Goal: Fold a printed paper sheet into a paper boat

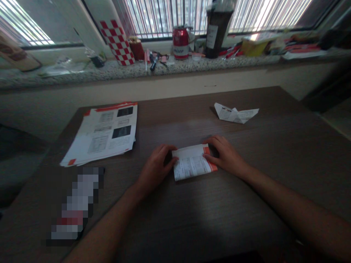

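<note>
A folded sheet of printed paper [193, 164] with an orange strip along its right edge lies on the dark wooden table [175, 215]. My left hand [157, 164] pinches its left edge between thumb and fingers. At the opposite edge, my right hand [223, 153] has its thumb on top of the paper and its fingers curled at the far corner. Both hands rest low, close to the tabletop. Farther back on the right sits a folded paper boat [236, 114], apart from both hands.
A stack of printed sheets [109, 135] lies at the back left. Nearer me is a pixelated, phone-like object [78, 204] beside my left forearm. Along the granite windowsill [109, 75] stand a red can [181, 42], a dark cup [218, 33], a checkered box [117, 42] and clutter.
</note>
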A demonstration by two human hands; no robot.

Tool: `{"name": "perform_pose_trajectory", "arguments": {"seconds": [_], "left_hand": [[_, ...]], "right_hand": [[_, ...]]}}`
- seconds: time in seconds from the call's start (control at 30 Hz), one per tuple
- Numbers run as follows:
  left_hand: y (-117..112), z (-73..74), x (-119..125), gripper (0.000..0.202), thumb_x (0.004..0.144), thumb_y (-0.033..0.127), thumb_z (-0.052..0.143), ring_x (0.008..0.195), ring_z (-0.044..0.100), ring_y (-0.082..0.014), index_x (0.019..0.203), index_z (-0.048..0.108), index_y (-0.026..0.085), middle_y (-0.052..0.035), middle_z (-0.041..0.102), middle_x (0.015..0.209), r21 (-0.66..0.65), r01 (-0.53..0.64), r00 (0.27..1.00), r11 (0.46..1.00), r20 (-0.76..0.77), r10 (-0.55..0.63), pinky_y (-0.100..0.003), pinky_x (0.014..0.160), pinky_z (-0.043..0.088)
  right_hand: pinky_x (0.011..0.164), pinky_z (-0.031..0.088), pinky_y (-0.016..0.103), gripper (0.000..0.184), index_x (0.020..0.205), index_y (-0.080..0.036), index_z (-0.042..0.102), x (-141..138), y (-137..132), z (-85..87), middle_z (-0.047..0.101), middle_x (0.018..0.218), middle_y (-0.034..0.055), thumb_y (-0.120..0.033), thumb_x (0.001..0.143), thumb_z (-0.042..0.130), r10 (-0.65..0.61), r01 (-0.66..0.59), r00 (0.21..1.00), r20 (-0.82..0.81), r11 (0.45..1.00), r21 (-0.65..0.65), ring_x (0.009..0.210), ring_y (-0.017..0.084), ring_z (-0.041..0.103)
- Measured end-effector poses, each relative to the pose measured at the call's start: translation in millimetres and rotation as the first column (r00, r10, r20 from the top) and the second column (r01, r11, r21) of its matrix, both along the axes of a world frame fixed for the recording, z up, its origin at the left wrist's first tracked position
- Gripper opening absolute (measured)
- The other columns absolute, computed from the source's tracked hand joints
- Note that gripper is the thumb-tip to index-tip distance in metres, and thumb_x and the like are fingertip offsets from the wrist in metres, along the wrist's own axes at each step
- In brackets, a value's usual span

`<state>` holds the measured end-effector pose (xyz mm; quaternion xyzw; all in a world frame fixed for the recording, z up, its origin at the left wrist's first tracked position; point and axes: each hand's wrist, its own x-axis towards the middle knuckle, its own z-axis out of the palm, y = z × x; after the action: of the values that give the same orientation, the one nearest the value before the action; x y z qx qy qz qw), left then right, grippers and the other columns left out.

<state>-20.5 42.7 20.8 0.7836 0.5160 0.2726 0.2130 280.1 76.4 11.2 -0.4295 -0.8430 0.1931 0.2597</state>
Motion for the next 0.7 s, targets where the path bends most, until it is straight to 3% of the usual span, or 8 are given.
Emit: {"name": "perform_pose_trajectory", "arguments": {"seconds": [0.1, 0.23, 0.43, 0.53, 0.7], "left_hand": [[-2, 3.1, 1, 0.018, 0.098, 0.022, 0.063, 0.093, 0.068, -0.0216, 0.116, 0.064, 0.023, -0.0046, 0.068, 0.104, -0.039, -0.023, 0.993, 0.999, 0.115, 0.027, -0.038, 0.085, 0.058], [-4, 5.5, 1, 0.015, 0.098, 0.028, 0.065, 0.092, 0.072, -0.0206, 0.112, 0.068, 0.022, -0.0036, 0.070, 0.101, -0.110, -0.080, 0.950, 0.991, 0.292, 0.109, -0.036, 0.084, 0.061], [-6, 7.8, 0, 0.018, 0.096, 0.030, 0.069, 0.095, 0.075, -0.0201, 0.112, 0.070, 0.022, -0.0037, 0.073, 0.105, -0.181, -0.097, 0.896, 0.979, 0.412, 0.165, -0.032, 0.079, 0.063], [-6, 8.4, 1, 0.017, 0.096, 0.030, 0.069, 0.096, 0.075, -0.0201, 0.111, 0.070, 0.022, -0.0036, 0.074, 0.107, -0.181, -0.091, 0.889, 0.979, 0.429, 0.162, -0.032, 0.081, 0.064], [-6, 7.7, 3, 0.018, 0.096, 0.030, 0.070, 0.094, 0.076, -0.0196, 0.111, 0.071, 0.022, -0.0029, 0.075, 0.104, -0.202, -0.081, 0.883, 0.976, 0.439, 0.164, -0.031, 0.078, 0.064]], "right_hand": [[0.099, 0.051, 0.051, 0.037, 0.130, -0.027, 0.061, -1, -1, 2.9, 0.065, 0.123, 0.0114, -0.034, 0.096, 0.070, -0.015, 0.013, 0.998, -0.067, 1.000, -0.028, 0.115, 0.032, 0.061], [0.097, 0.054, 0.049, 0.044, 0.136, -0.028, 0.060, -1, -4, 5.4, 0.065, 0.126, 0.0109, -0.037, 0.095, 0.072, -0.076, 0.053, 0.975, -0.211, 0.992, -0.112, 0.113, 0.030, 0.064], [0.086, 0.060, 0.044, 0.038, 0.126, -0.024, 0.065, -4, -6, 5.2, 0.075, 0.104, 0.0076, -0.044, 0.094, 0.071, -0.250, 0.022, 0.868, -0.429, 0.883, -0.469, 0.095, 0.025, 0.072], [0.081, 0.059, 0.041, 0.029, 0.115, -0.024, 0.070, -4, -6, 8.5, 0.076, 0.097, 0.0060, -0.044, 0.094, 0.071, -0.272, 0.036, 0.863, -0.426, 0.874, -0.485, 0.089, 0.024, 0.073], [0.069, 0.056, 0.035, 0.020, 0.096, -0.023, 0.072, -3, -7, 13.1, 0.073, 0.082, 0.0025, -0.043, 0.095, 0.070, -0.252, 0.081, 0.890, -0.379, 0.907, -0.413, 0.076, 0.020, 0.069]]}}
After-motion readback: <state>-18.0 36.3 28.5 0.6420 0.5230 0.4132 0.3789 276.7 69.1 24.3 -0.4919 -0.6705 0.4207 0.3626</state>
